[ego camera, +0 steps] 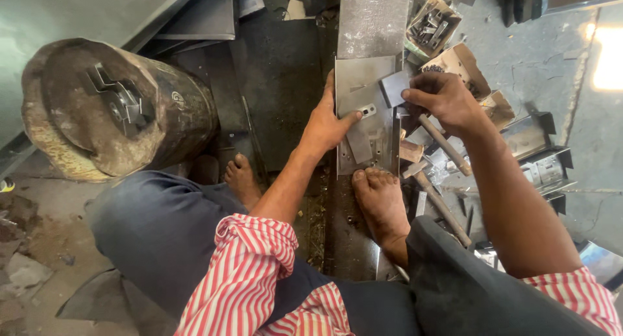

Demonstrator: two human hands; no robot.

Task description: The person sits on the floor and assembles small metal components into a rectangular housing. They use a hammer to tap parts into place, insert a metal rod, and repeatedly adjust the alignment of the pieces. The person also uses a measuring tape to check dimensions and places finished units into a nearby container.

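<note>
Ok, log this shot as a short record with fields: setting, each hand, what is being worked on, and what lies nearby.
Setting: workshop floor, person seated, seen from above
Left hand: flat on the metal sheet, pressing it down
Right hand: holds a small grey metal plate against the sheet
Foot: bare, toes on the sheet's near edge
Nearby right: wooden-handled hammer, cardboard box of metal parts
Nearby left: rusty drum, metal pieces on top

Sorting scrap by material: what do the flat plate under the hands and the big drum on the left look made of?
Flat plate: seemingly bare sheet steel, dull grey, scuffed, faintly reflective. Drum: probably iron or steel, brown and rust-crusted, rough matte surface. Neither can be confirmed by look alone.
</note>
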